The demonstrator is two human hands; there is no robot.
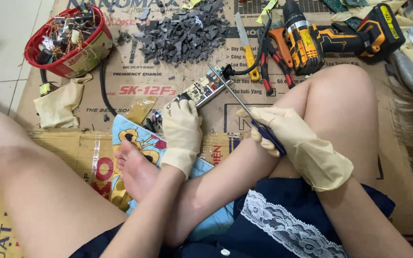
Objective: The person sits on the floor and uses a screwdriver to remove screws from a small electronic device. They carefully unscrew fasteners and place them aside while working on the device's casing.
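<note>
- The left hand (181,134), in a cream rubber glove, presses down on the near end of a circuit board (201,91); its grip is closed on the board's edge.
- The right hand (283,136), gloved too, has its grip clamped on the blue handle of a screwdriver (244,107), whose thin shaft slants up-left to the board's far end.
- The board lies on flattened cardboard (120,95) on the floor, just far of the person's crossed legs.
- Far of the board lies a heap of grey fragments (182,33).
- At far left sits a red bowl (68,40) of wires and parts.
- At far right lie a yellow-and-black cordless drill (340,33), red-handled pliers (273,62) and a yellow-handled knife (245,45).
</note>
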